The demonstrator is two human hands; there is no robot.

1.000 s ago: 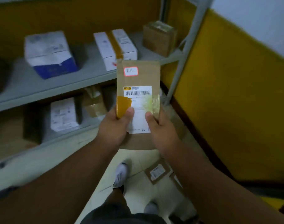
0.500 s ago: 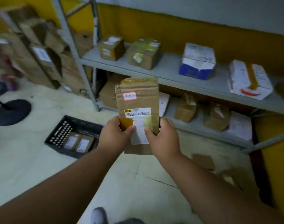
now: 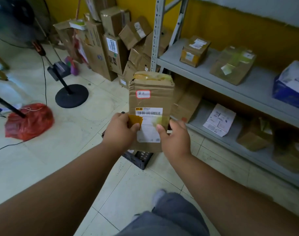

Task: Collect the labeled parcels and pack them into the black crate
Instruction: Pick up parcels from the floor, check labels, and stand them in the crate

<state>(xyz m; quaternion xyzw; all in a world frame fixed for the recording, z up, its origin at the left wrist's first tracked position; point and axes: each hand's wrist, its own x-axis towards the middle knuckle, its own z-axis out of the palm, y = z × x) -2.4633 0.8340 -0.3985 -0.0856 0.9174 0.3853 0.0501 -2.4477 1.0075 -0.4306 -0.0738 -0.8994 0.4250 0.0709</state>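
Both the left hand point(image 3: 121, 129) and right hand point(image 3: 175, 137) are clamping one labeled parcel point(image 3: 151, 106) above the black crate point(image 3: 142, 160); shelf parcels point(image 3: 194, 51) are waiting, so much is remaining.

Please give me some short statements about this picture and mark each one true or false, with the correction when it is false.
1. Both hands hold the brown parcel. True.
2. The parcel lies inside the black crate. False: it is held above the crate, in the grip of the left hand and right hand.
3. A red bag lies on the floor. True.
4. The grey shelf holds no boxes. False: several boxes stand on it.
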